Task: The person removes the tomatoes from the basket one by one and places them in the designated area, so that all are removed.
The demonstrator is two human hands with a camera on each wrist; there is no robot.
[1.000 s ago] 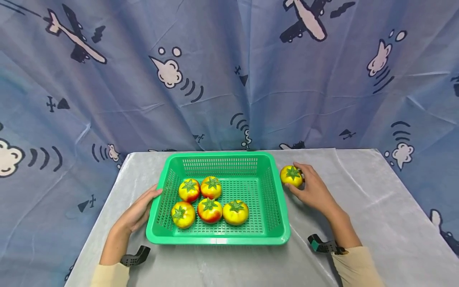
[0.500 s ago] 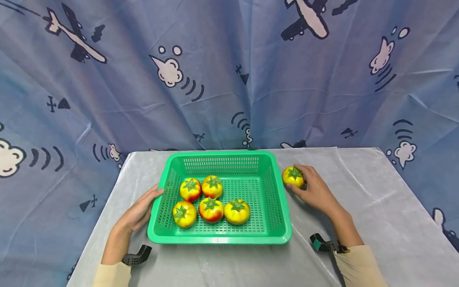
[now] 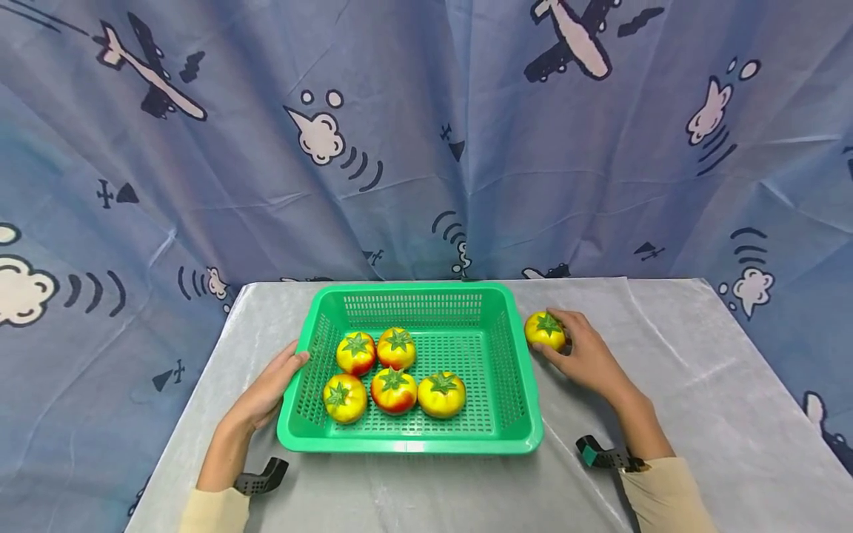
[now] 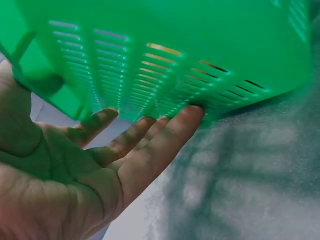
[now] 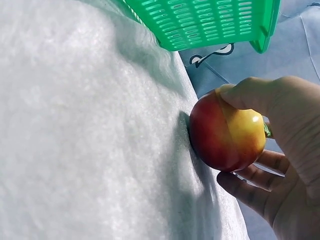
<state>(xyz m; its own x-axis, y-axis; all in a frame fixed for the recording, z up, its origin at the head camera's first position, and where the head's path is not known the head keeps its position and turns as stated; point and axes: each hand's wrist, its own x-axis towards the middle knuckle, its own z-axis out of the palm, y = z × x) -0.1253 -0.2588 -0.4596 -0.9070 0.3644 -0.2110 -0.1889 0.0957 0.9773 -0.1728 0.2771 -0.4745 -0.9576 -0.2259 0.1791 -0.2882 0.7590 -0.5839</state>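
Nearest you: black wrist cameras at your cuffs, over silver-grey cloth. Green perforated basket ahead at 12 o'clock. Your left hand grips its rim at 9, thumb over, fingers against the outer wall. Inside, toward 8: three tomatoes in front, two behind. Your right hand pinches the sixth tomato, just outside the rim at 2; can't tell if it's touching cloth. Airplane-print curtain furthest, 12.
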